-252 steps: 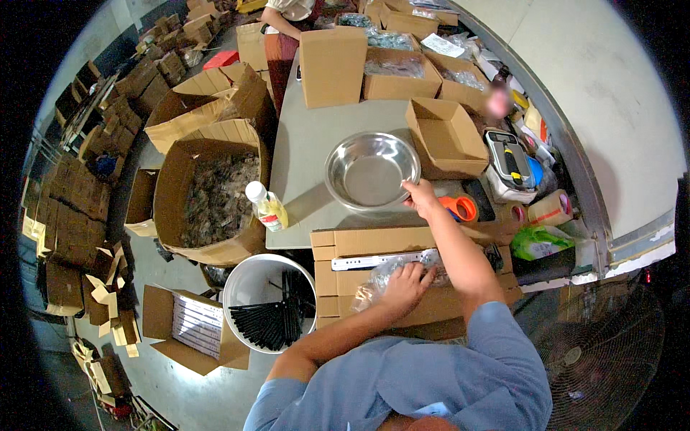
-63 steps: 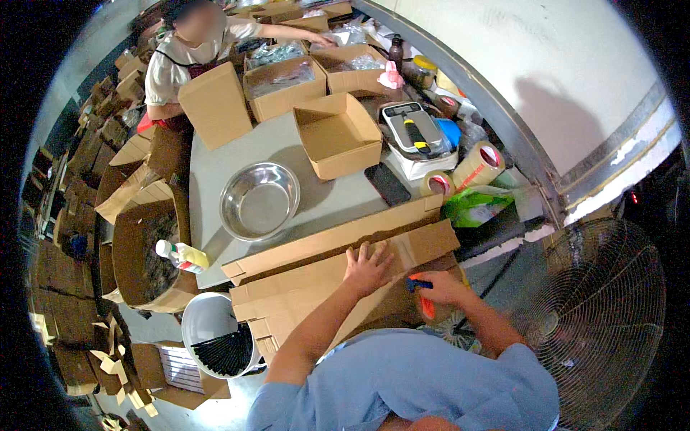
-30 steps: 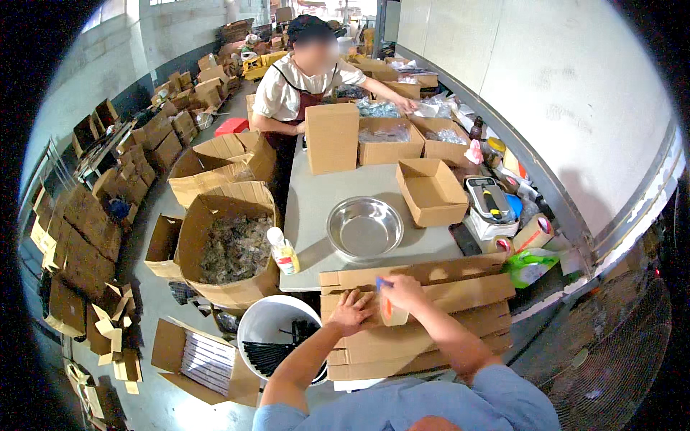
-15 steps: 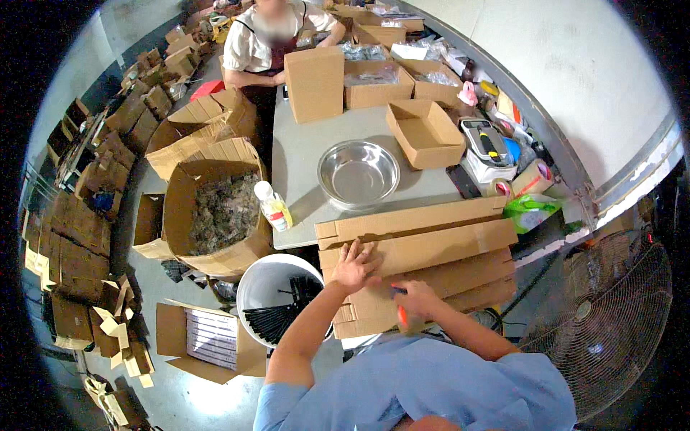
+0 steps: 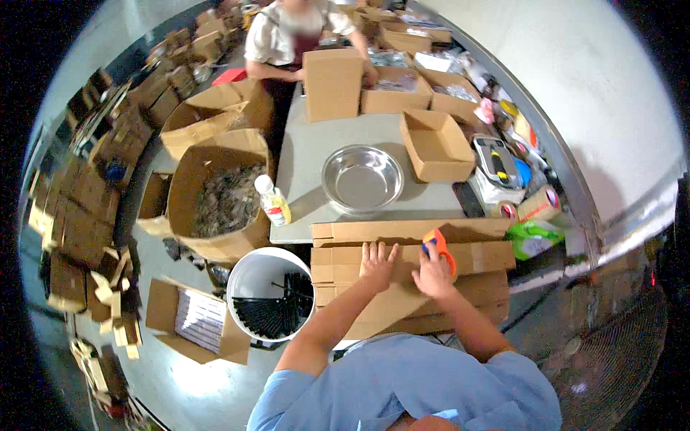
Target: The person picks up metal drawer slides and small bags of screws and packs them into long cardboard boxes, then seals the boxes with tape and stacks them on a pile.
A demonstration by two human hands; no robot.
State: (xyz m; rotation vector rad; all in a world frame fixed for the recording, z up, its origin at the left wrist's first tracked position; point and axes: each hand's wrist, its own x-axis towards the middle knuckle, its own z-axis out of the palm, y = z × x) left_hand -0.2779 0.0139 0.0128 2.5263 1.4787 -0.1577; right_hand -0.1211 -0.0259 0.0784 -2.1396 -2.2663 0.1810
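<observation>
A folded flat cardboard box (image 5: 352, 256) lies across the near edge of the table, its long flaps running left to right. Spread with fingers apart, my left hand (image 5: 378, 267) presses down on its middle. To the right of it, my right hand (image 5: 435, 276) grips an orange tape dispenser (image 5: 435, 237) with a blue part, against the far flaps of the cardboard. The hand hides part of the dispenser, and I cannot make out any tape on the board. Beyond the cardboard stands a steel bowl (image 5: 362, 179).
An open carton (image 5: 437, 147), a scale (image 5: 499, 167) and tape rolls (image 5: 537, 204) sit at the right. A bottle (image 5: 273, 202) stands at the table's left edge. Below are a white bucket (image 5: 241, 269) of black parts and a large carton (image 5: 183, 194). Opposite, a person (image 5: 269, 47) works behind boxes.
My right hand has moved forward with the tape dispenser, from the near part of the cardboard to its far flaps. My left hand has shifted slightly right, still flat on the board.
</observation>
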